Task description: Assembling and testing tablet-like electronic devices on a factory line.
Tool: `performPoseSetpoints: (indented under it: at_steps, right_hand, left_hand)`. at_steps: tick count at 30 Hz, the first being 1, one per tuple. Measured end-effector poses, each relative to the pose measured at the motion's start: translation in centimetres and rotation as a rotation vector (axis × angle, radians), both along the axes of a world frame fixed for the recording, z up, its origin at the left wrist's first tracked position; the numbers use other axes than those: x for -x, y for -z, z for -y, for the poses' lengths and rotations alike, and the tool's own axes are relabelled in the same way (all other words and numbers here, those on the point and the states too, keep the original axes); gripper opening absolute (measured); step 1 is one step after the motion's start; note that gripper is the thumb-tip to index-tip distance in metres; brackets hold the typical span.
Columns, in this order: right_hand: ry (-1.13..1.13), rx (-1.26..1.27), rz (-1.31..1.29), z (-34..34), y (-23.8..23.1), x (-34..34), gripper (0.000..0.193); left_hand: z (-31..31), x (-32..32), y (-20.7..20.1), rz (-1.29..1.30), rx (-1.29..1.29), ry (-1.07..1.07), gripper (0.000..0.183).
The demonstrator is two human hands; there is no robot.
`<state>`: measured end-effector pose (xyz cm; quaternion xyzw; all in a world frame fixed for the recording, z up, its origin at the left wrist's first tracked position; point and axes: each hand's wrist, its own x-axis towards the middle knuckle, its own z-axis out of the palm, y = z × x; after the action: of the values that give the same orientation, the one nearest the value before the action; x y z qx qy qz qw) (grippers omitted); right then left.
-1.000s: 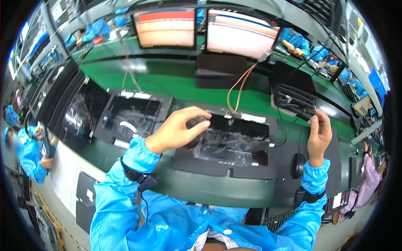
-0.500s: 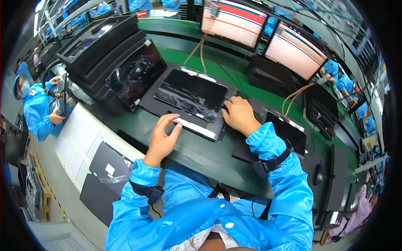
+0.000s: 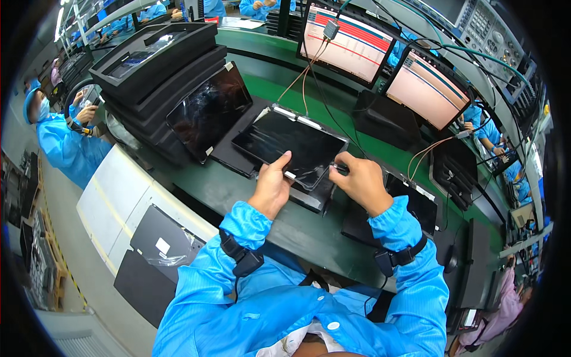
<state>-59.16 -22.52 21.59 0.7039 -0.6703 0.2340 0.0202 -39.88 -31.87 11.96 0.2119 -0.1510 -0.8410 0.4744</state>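
Note:
A dark tablet (image 3: 291, 146) with a glossy screen under clear film lies over a black tray (image 3: 318, 196) on the bench in front of me. My left hand (image 3: 272, 189) grips its near edge, thumb on top and fingers underneath. At the tablet's right edge my right hand (image 3: 361, 181) is closed in a pinch; a small dark bit shows at the fingertips, too small to name. Just to the right of that hand lies a second dark tablet (image 3: 410, 196), partly hidden by my sleeve.
Behind to the left, a film-covered screen (image 3: 211, 113) leans on stacked black foam trays (image 3: 160, 71). Two monitors (image 3: 348, 41) with hanging cables stand at the back. Dark panels (image 3: 160, 235) lie by a white surface (image 3: 119, 193) on the left. A co-worker (image 3: 65, 137) stands far left.
My left hand has moved right and taken hold of the tablet's near edge. The right hand has shifted to the tablet's right edge and closed into a pinch. The tablet has shifted over the tray.

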Motion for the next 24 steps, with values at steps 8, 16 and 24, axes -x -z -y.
performPoseSetpoints:
  at_steps: [8,16,24]
  right_hand:
    - [-0.134,0.205,0.09,-7.4,1.7,2.0,0.054]
    - [-0.517,-0.181,1.477,-11.3,4.6,-1.5,0.062]
    - [-0.064,-0.096,1.54,-31.2,7.6,9.3,0.057]
  left_hand:
    - [-1.0,-11.1,-7.1,0.577,0.518,0.028,0.038]
    - [-12.0,-8.1,-6.5,0.587,0.654,0.281,0.067]
    - [-15.7,7.0,-4.0,0.075,0.243,0.641,0.063]
